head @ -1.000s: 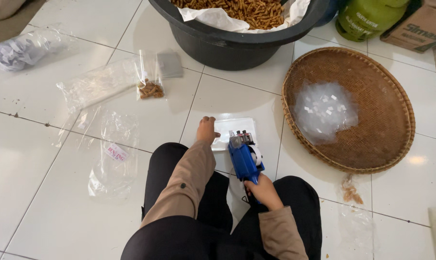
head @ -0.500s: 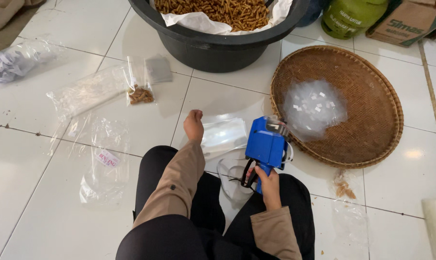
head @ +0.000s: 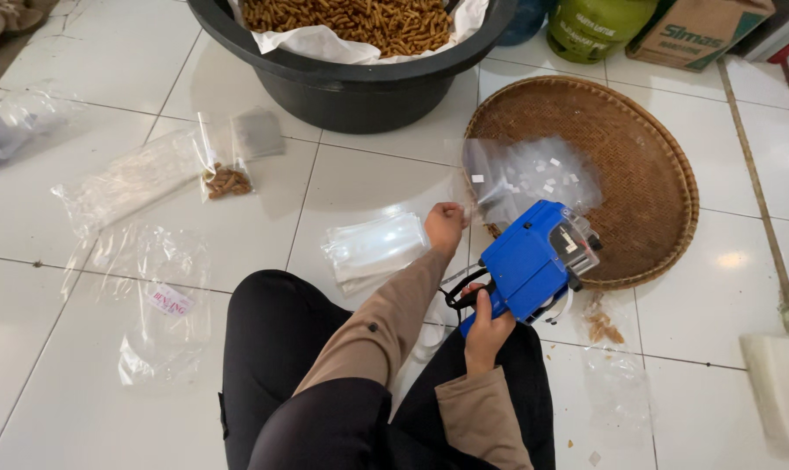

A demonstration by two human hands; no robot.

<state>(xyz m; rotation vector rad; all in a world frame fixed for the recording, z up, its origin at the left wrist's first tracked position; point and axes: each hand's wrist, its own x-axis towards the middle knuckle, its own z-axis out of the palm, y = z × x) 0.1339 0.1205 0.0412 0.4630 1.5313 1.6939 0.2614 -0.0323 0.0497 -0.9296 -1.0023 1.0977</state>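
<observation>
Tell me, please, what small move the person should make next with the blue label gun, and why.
Probably bring the blue label gun in the right hand down onto a clear bag from the stack, since the left hand is near that stack and labelled bags lie on the woven tray.

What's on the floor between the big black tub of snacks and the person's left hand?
In the head view, only bare white floor tile lies between the black tub and the left hand. A stack of clear plastic bags sits just beside that hand.
</observation>
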